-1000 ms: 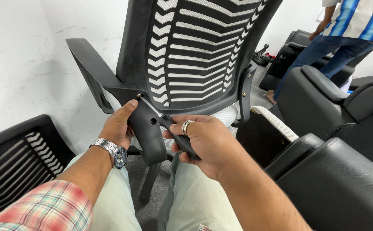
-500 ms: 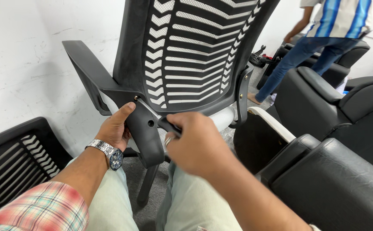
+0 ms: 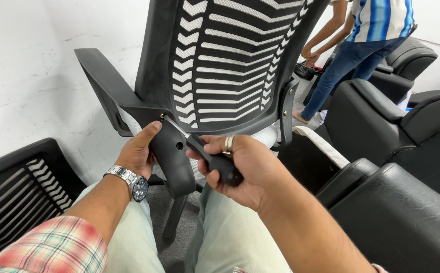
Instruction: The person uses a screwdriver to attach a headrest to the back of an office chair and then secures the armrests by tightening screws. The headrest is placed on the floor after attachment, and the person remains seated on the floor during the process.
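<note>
**Screwdriver set into the armrest bracket screw**

The right hand (image 3: 240,169) wraps its fingers (image 3: 215,146) closed around the black handle of a screwdriver (image 3: 215,161). The metal shaft runs up and away from those fingertips to a small screw (image 3: 162,116) at the top of the black armrest bracket (image 3: 172,151), on the back of the office chair (image 3: 225,65). The left hand (image 3: 139,149) braces the bracket: its thumb presses along the near edge just below the screw, while the other fingers curl behind the plastic, out of sight.

To drive this well, I judge the shaft should stay in line with the screw's axis, with steady push toward the head so the tip does not slip out. The bracing thumb sits near the tip and would be safer lower down. A second hole (image 3: 179,145) in the bracket lies between the two hands.

Beneath the hands are the person's pale trousers and a grey floor (image 3: 174,253). Beyond the left fingers a spare slatted chair back (image 3: 18,187) leans at a white wall (image 3: 23,76). Beyond the right hand stand black padded chairs (image 3: 402,167), and farther off another person (image 3: 361,45) in a striped shirt bends over one.
</note>
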